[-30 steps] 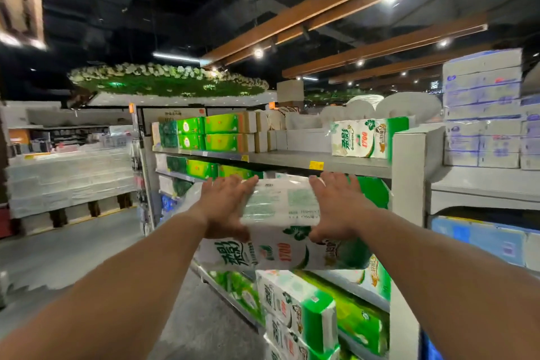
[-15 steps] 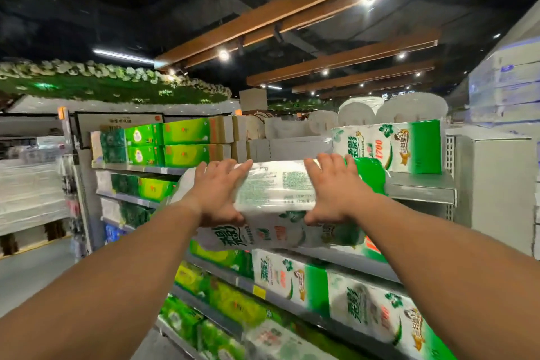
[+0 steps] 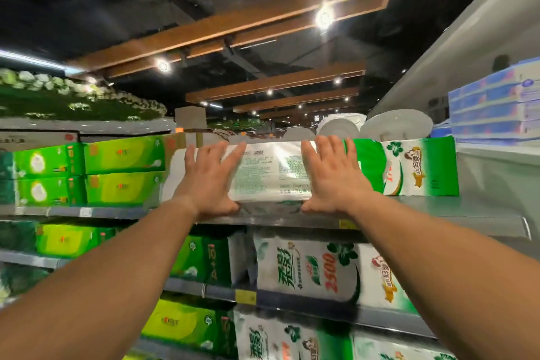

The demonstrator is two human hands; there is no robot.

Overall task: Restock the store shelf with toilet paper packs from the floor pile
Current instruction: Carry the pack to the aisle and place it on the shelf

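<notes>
The toilet paper pack (image 3: 268, 172) sat on the top shelf (image 3: 438, 213), its lower front edge just inside the shelf lip, its right end touching the green-and-white pack (image 3: 418, 168) already stocked there and its left end close to the yellow-green boxes (image 3: 122, 174). The left hand (image 3: 210, 181) and right hand (image 3: 333, 175) both lay flat against its front face, fingers straight and spread, thumbs down near the bottom edge; neither hand curled round anything, so they were pressing rather than gripping. Judging by the glossy, crinkled film and the rounded bulges under it, the pack was light and soft, likely to dent under fingertips and a bit slippery on the metal, so broad palm pressure low on the face seemed the sensible hold, or the two short ends if it needed lifting. Its long axis ran left to right along the shelf, parallel to the front edge, with the printed panel of small text facing the person and the pack lying on a long side. It appeared nearly seated, though how deep it reached behind could not be told
</notes>
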